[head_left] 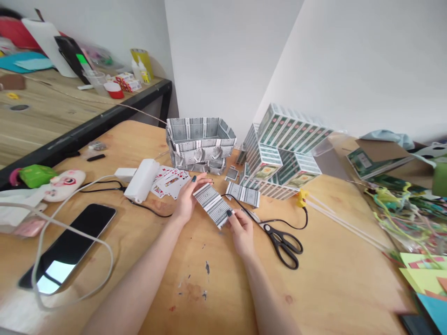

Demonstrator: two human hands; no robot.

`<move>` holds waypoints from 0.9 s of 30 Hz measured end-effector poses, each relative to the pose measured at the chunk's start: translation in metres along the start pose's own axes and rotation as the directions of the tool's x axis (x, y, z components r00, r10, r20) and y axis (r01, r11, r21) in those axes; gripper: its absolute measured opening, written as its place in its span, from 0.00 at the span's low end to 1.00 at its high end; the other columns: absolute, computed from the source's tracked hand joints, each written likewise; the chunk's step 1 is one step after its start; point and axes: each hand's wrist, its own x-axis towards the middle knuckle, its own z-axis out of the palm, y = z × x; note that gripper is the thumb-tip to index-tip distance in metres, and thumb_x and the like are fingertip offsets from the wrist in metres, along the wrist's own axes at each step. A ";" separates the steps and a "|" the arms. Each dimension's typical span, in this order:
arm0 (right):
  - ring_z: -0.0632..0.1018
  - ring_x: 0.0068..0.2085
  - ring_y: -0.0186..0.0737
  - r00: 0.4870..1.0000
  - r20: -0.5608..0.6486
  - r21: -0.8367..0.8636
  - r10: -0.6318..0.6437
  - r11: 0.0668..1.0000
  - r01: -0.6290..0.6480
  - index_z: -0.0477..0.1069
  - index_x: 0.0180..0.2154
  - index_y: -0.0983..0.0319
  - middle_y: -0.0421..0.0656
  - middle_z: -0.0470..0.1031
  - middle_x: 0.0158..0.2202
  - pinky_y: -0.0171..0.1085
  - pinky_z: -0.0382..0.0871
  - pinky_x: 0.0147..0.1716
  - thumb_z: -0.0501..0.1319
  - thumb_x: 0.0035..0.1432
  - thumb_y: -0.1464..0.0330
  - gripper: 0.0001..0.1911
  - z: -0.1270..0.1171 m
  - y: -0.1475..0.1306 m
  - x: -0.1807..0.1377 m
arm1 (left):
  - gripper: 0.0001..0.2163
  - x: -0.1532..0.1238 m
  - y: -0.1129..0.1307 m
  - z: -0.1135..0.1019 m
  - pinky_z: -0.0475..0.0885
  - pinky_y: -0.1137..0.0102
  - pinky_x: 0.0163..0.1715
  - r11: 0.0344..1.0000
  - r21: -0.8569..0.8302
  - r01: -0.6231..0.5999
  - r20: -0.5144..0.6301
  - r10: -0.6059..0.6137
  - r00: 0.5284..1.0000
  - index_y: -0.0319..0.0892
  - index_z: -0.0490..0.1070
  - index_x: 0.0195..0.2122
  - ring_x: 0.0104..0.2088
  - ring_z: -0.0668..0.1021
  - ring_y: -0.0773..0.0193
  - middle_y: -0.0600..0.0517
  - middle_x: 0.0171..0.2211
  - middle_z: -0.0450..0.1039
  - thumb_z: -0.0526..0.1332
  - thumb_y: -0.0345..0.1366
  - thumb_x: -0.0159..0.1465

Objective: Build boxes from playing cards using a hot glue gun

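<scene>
A strip of joined playing cards (213, 205), grey patterned backs up, is held between my two hands above the table. My left hand (186, 200) supports its upper left end, the fingers partly behind it. At the lower right end, my right hand (241, 229) pinches the edge between thumb and fingers. Another folded card piece (243, 194) lies just beyond my right hand. Face-up playing cards (171, 181) are spread beyond my left hand. Black-handled scissors (284, 245) lie to the right, their blades partly hidden. Behind stands a basket built of folded cards (200, 144).
Stacked card boxes (289, 149) stand at the back right. A glue gun (142, 180) with a black cord lies left of the cards. A phone (70, 246) and a looped white cable (110, 265) are at left. Coloured cords (401, 218) and papers (415, 274) crowd the right.
</scene>
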 end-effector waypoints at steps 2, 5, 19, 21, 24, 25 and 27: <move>0.69 0.26 0.35 0.998 0.046 0.019 0.043 0.999 -0.044 0.72 0.31 0.61 0.39 0.70 0.26 0.34 0.66 0.27 0.61 0.53 0.55 0.15 0.002 -0.002 -0.001 | 0.19 -0.002 0.001 0.004 0.70 0.63 0.42 0.999 0.013 0.031 0.032 -0.031 0.999 0.39 0.72 0.46 0.43 0.77 0.55 0.45 0.40 0.76 0.56 0.47 0.60; 0.69 0.24 0.34 0.993 0.097 -0.008 0.067 0.998 -0.066 0.73 0.32 0.61 0.40 0.70 0.25 0.35 0.66 0.25 0.60 0.54 0.54 0.17 0.004 -0.005 -0.003 | 0.18 -0.006 0.001 0.009 0.70 0.64 0.40 0.993 0.111 0.024 0.011 -0.025 1.000 0.39 0.72 0.46 0.38 0.78 0.57 0.45 0.39 0.77 0.58 0.44 0.60; 0.72 0.28 0.38 0.990 0.109 0.062 0.089 0.993 -0.096 0.78 0.35 0.60 0.41 0.75 0.28 0.37 0.69 0.29 0.62 0.52 0.56 0.15 0.007 -0.006 -0.005 | 0.14 -0.012 -0.003 0.026 0.71 0.68 0.25 0.993 -0.084 0.078 -0.198 -0.094 0.976 0.38 0.71 0.39 0.26 0.79 0.59 0.52 0.23 0.74 0.61 0.41 0.55; 0.71 0.28 0.38 0.992 0.096 0.054 0.082 0.995 -0.088 0.78 0.35 0.60 0.41 0.75 0.27 0.37 0.68 0.30 0.62 0.52 0.57 0.15 0.006 -0.006 -0.005 | 0.12 -0.013 -0.003 0.028 0.72 0.68 0.26 0.992 -0.104 0.078 -0.202 -0.098 0.974 0.39 0.71 0.37 0.27 0.79 0.59 0.52 0.24 0.75 0.61 0.40 0.54; 0.70 0.26 0.36 0.994 0.083 0.043 0.076 0.996 -0.079 0.78 0.33 0.60 0.40 0.73 0.25 0.35 0.66 0.28 0.62 0.53 0.57 0.14 0.007 -0.008 -0.006 | 0.10 -0.016 -0.004 0.029 0.73 0.68 0.27 0.986 -0.143 0.091 -0.190 -0.118 0.975 0.40 0.70 0.35 0.27 0.79 0.60 0.51 0.27 0.76 0.61 0.39 0.55; 0.69 0.26 0.35 0.993 0.091 0.035 0.079 0.996 -0.083 0.78 0.32 0.61 0.39 0.73 0.24 0.35 0.66 0.28 0.62 0.53 0.58 0.14 0.008 -0.009 -0.006 | 0.10 -0.016 -0.005 0.029 0.73 0.67 0.27 0.983 -0.149 0.107 -0.172 -0.132 0.976 0.40 0.70 0.36 0.27 0.79 0.60 0.51 0.28 0.76 0.61 0.39 0.55; 0.68 0.25 0.33 0.990 0.113 0.005 0.085 0.996 -0.086 0.78 0.31 0.61 0.39 0.71 0.23 0.34 0.64 0.26 0.62 0.53 0.59 0.13 0.009 -0.010 -0.005 | 0.11 -0.018 -0.005 0.029 0.73 0.66 0.27 0.978 -0.142 0.151 -0.111 -0.167 0.980 0.40 0.71 0.37 0.26 0.79 0.59 0.50 0.28 0.76 0.60 0.39 0.56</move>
